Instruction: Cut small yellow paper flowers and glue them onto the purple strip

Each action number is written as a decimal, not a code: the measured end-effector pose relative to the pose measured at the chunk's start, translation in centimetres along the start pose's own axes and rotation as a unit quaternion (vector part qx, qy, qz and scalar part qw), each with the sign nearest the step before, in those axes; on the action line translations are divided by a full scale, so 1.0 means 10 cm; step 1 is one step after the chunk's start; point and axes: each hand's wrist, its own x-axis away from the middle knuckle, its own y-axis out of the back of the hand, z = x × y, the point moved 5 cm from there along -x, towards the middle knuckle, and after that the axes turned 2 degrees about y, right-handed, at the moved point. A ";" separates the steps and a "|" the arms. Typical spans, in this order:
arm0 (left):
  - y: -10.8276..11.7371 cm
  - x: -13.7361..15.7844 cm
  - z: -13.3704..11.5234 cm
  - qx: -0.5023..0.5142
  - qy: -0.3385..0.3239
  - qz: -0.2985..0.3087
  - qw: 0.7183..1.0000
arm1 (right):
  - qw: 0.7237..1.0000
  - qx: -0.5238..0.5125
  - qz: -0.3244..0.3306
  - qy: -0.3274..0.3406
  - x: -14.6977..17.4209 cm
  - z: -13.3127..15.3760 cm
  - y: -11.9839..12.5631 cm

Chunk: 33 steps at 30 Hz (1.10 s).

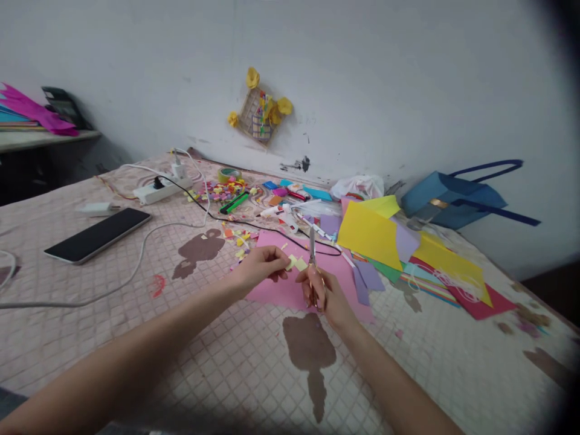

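Over a pink paper sheet point(272, 291), my left hand point(263, 264) pinches a small pale yellow piece of paper point(293, 261) between thumb and fingers. My right hand point(325, 291) is closed around the handles of a pair of scissors point(312, 248), whose blades point up and away from me. The right fingertips are close to the yellow paper; whether they touch it I cannot tell. Cut paper bits point(242, 237) lie just beyond my left hand.
Left are a tablet point(97, 234), a white charger point(100, 209), a power strip point(163, 189) and cables. Farther back lie a green cutter point(234, 203), a tape roll point(229, 175) and a glue gun point(289, 219). Rightward are yellow paper sheets point(369, 232) and a blue bag point(453, 199).
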 end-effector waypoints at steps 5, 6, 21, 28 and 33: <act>0.04 -0.01 -0.02 0.133 -0.006 -0.039 0.990 | 0.999 0.041 0.031 -0.006 0.05 -0.04 -0.10; 0.05 -0.01 -0.01 0.146 -0.005 -0.047 0.988 | 0.998 0.057 0.033 -0.013 0.06 -0.06 -0.12; 0.01 0.02 0.02 0.182 0.001 -0.083 0.980 | 0.983 0.179 0.015 0.026 0.08 -0.12 -0.11; 0.00 0.03 0.02 0.188 -0.003 -0.095 0.978 | 0.978 0.207 0.015 0.028 0.06 -0.11 -0.10; 0.00 0.03 0.04 0.189 -0.003 -0.095 0.977 | 0.975 0.218 0.012 0.032 0.06 -0.11 -0.09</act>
